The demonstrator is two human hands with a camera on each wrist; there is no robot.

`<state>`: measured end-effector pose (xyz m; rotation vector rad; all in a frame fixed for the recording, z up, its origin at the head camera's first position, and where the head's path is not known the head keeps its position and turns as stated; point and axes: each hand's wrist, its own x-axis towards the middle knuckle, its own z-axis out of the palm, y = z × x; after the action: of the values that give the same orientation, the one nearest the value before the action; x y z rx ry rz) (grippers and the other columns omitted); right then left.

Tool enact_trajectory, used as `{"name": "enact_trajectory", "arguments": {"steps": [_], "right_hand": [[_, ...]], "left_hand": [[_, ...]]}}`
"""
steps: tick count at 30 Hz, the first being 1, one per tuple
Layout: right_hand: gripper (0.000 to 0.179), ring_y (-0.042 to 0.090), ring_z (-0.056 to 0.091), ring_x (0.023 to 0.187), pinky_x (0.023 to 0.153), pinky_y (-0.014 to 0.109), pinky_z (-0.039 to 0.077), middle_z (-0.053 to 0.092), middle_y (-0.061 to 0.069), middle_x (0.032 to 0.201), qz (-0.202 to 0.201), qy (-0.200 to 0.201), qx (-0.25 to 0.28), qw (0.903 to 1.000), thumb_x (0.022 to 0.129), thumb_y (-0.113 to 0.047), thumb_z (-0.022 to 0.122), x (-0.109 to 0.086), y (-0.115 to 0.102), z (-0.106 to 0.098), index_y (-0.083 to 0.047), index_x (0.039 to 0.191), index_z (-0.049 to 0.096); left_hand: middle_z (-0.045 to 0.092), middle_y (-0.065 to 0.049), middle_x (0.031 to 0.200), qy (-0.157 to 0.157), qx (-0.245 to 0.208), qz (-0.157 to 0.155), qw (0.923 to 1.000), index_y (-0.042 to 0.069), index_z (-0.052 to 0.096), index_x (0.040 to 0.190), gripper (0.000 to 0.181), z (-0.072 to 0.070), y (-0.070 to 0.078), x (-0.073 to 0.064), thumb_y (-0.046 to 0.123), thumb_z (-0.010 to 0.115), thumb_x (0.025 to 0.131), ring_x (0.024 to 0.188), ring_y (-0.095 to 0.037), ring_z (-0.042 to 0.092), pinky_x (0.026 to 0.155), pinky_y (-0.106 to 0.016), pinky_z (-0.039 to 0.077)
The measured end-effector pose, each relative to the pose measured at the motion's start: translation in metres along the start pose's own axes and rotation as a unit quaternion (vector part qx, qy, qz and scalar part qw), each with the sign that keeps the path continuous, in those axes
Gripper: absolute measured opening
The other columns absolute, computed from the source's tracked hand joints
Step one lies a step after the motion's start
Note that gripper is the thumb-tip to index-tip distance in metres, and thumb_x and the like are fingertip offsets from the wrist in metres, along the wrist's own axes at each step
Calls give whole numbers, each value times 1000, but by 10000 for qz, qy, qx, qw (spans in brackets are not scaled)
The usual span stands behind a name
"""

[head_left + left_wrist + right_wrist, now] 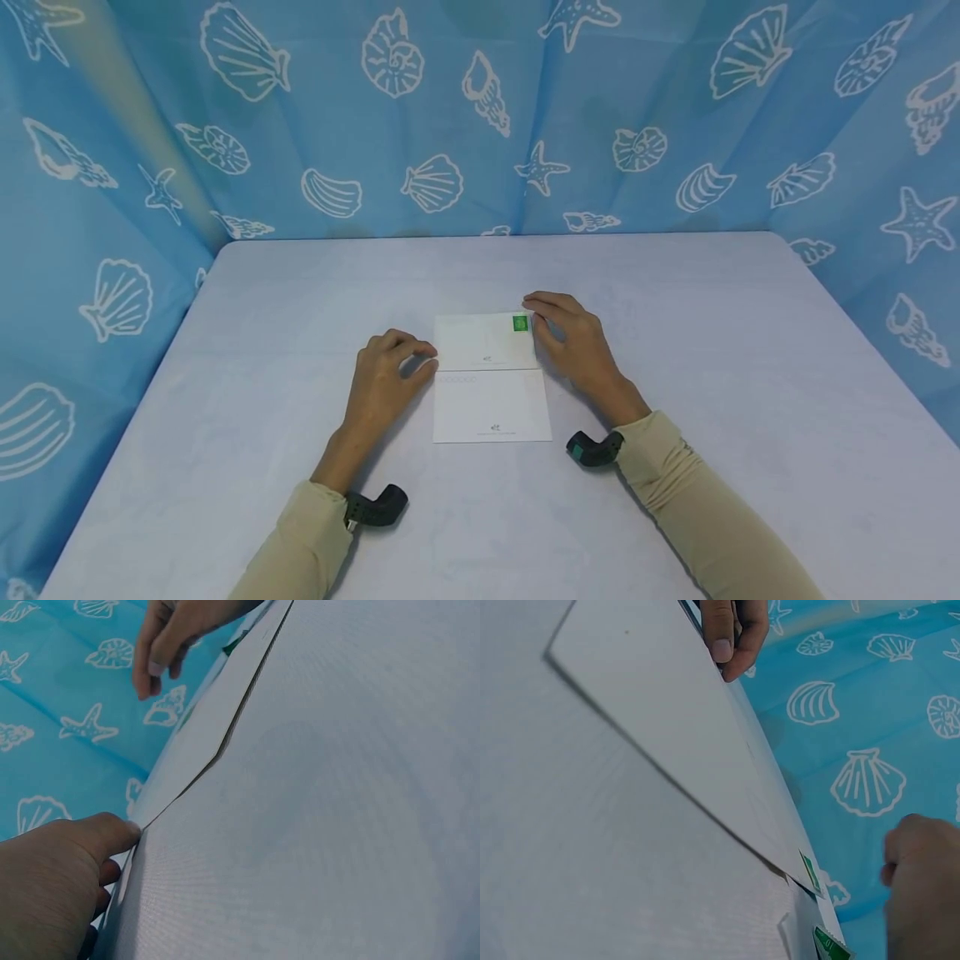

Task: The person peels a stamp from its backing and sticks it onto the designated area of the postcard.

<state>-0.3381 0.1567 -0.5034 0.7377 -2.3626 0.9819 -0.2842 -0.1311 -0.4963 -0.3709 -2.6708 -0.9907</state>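
Across a pale counter [300, 287], its far corners rounded at 10 and 2 o'clock, a white stamped sheet [472, 337] lies near the middle, green stamp [521, 323] at its 2 o'clock corner. Toward 6 o'clock lies a second white sheet [491, 408], small print near its 6 o'clock edge; any overlap is unclear.

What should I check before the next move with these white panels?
1. Left hand at the upper white panel's left edge: ok.
2. Left hand's firm pinch there: cannot tell.
3. Right hand near the stamped corner, holding nothing visible: ok.
4. Green stamp at the upper panel's top right, uncovered in the head view: ok.
5. Lower white panel separate from the upper: cannot tell.
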Motion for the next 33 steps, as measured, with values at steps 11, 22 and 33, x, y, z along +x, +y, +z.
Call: {"name": "enact_trajectory", "arguments": {"steps": [11, 22, 33], "right_hand": [[26, 23, 59, 121, 102, 29, 46, 66, 9, 126, -167, 429, 117, 9989, 92, 6, 65, 1, -3, -1, 0, 117, 72], [25, 28, 60, 120, 96, 40, 51, 66, 12, 124, -95, -389, 342, 9986, 92, 4, 66, -2, -2, 0, 2, 116, 73], [23, 26, 61, 120, 98, 40, 50, 67, 9, 124, 283, -940, 247, 9949, 93, -1, 68, -5, 0, 1, -4, 115, 75]], "left_hand": [[65, -5, 103, 29, -35, 9, 10000, 13, 78, 96, 8, 0, -1, -1, 17, 78, 89, 97, -29, 56, 93, -49, 41], [65, -6, 103, 13, -5, -13, 10000, 13, 78, 97, 9, 1, -2, 0, 16, 78, 88, 98, -29, 56, 94, -50, 41], [64, -5, 104, -20, -49, -11, 10000, 13, 78, 98, 10, 0, -2, 0, 17, 78, 89, 99, -28, 55, 95, -48, 40]]}}
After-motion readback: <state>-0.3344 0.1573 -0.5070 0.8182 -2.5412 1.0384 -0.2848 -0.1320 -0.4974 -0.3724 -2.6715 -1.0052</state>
